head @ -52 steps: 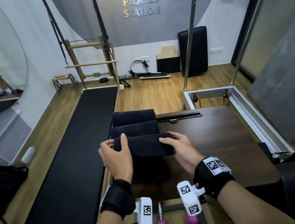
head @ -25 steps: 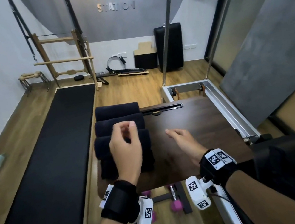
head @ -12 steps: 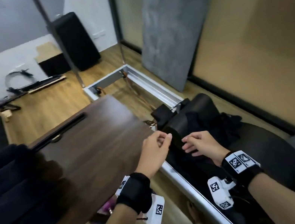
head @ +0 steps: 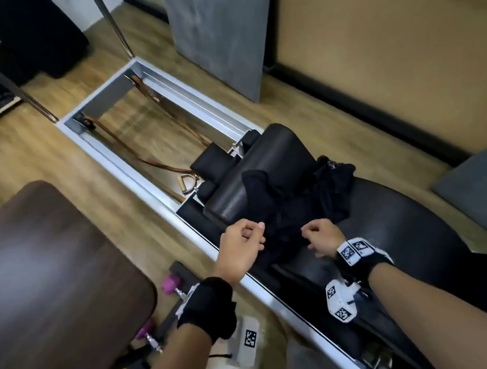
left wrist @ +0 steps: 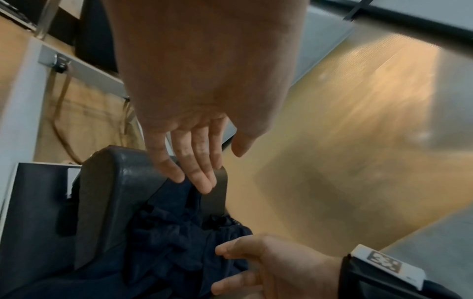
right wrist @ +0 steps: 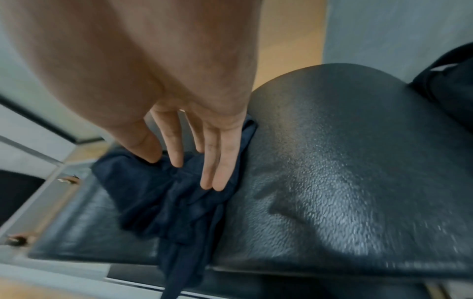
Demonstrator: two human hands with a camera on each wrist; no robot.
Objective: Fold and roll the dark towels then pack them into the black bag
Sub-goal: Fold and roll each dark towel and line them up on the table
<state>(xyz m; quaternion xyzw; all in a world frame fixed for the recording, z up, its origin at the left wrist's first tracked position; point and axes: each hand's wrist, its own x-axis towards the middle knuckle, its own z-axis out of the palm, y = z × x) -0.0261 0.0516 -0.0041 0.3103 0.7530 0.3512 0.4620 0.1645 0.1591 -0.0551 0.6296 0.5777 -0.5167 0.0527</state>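
the crumpled dark cloth bag (head: 301,206), draped over a padded black vinyl surface (head: 405,221), is approached by both hands, the left hand (head: 240,246) and right hand (head: 322,235), fingers loosely spread and gripping nothing, seemingly to open it for packing.

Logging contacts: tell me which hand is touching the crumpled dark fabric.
The right hand: its fingertips rest on the dark fabric. The left hand hangs open above the raised black pad, no contact visible.

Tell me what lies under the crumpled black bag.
The black bag lies on the black padded carriage, its far end draped over the headrest. Whatever lies beneath its folds is covered.
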